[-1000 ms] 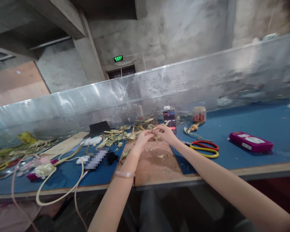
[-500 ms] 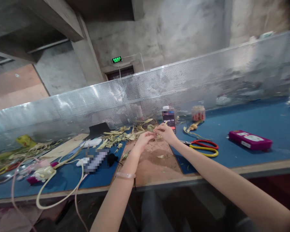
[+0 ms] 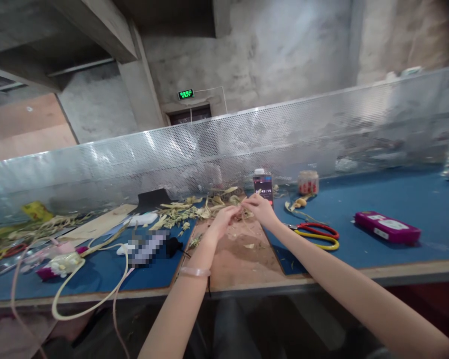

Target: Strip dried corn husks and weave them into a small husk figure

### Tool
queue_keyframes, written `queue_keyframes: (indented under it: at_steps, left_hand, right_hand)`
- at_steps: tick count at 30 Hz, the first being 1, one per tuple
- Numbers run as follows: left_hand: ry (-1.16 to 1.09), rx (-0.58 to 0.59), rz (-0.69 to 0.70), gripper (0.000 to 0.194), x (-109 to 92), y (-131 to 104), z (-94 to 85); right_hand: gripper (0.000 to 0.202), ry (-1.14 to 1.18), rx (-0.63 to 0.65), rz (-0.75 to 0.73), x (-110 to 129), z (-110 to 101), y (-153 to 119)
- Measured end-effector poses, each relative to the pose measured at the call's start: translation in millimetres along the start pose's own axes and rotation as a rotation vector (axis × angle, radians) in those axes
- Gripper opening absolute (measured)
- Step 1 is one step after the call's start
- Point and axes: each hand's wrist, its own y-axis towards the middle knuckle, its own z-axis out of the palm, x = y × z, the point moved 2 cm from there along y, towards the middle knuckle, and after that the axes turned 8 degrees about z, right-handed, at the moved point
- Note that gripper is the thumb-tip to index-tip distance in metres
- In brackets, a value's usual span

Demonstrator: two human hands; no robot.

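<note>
Over the brown board point(image 3: 243, 254), my left hand point(image 3: 225, 220) and my right hand point(image 3: 261, 208) meet at their fingertips. Both are closed in a pinch. What they hold is too small to make out, though thin pale plant bits show around the fingers. Dried, yellowish plant scraps point(image 3: 179, 214) lie in a heap just beyond and left of my hands. Behind my right hand a phone point(image 3: 263, 185) stands upright with a timer on its screen. Scissors point(image 3: 318, 237) with one red and one yellow handle lie beside my right forearm.
A jar with red markings point(image 3: 308, 183) and a small tan plant piece point(image 3: 299, 203) sit right of the phone. Further right lies a magenta box point(image 3: 387, 228). Cords, a pale looped cable point(image 3: 78, 316) and clutter cover the left. A perforated metal screen point(image 3: 224, 144) borders the back.
My view has tilted slightly, so the scene sits a little lower at right. My hands stay together in nearly the same pinch over the board.
</note>
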Motion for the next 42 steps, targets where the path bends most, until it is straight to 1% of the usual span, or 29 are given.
queue_keyframes:
  at_steps: [4,9,14,16,22,26,29,32,38,40,42]
  left_hand:
    - [0.042,0.022,0.038,0.025,0.8,-0.9,-1.4]
    - [0.152,0.024,0.057,0.02,-1.2,-2.1,-0.9]
    - [0.164,0.025,0.11,0.026,-4.9,-2.4,3.4]
    - [0.155,0.027,0.131,0.027,-4.8,-1.6,4.6]
    - [0.229,-0.047,0.17,0.024,-3.4,2.5,1.0]
    - [0.26,-0.079,0.182,0.024,-3.5,3.5,-4.3]
    - [0.293,-0.078,0.195,0.026,-2.3,3.9,-7.2]
    - [0.314,-0.059,0.212,0.025,-0.8,4.7,-7.7]
    - [0.33,-0.059,0.223,0.025,0.1,6.6,-8.2]
    - [0.34,-0.069,0.226,0.025,0.0,6.9,-9.9]
    - [0.35,-0.08,0.227,0.026,-0.1,7.0,-11.9]
  right_hand:
    - [0.012,-0.006,-0.009,-0.003,1.8,-0.2,-1.1]
    - [0.013,-0.041,-0.008,0.009,-5.7,2.5,-1.1]
    - [0.017,-0.086,-0.051,-0.015,-10.9,3.1,-0.9]
    - [0.019,-0.109,-0.048,-0.029,-11.3,4.3,-1.1]
    - [0.022,-0.169,0.031,-0.071,-10.4,4.2,-1.0]
    - [0.023,-0.29,0.203,-0.121,-14.6,0.3,0.1]
    - [0.027,-0.425,0.273,-0.171,-18.5,-1.8,1.7]
    - [0.03,-0.468,0.277,-0.195,-17.7,-2.8,3.2]
    - [0.031,-0.402,0.28,-0.158,-12.9,-5.3,3.7]
    - [0.026,-0.353,0.276,-0.122,-13.6,-5.9,3.7]
    - [0.017,-0.262,0.272,-0.09,-14.5,-5.7,3.5]
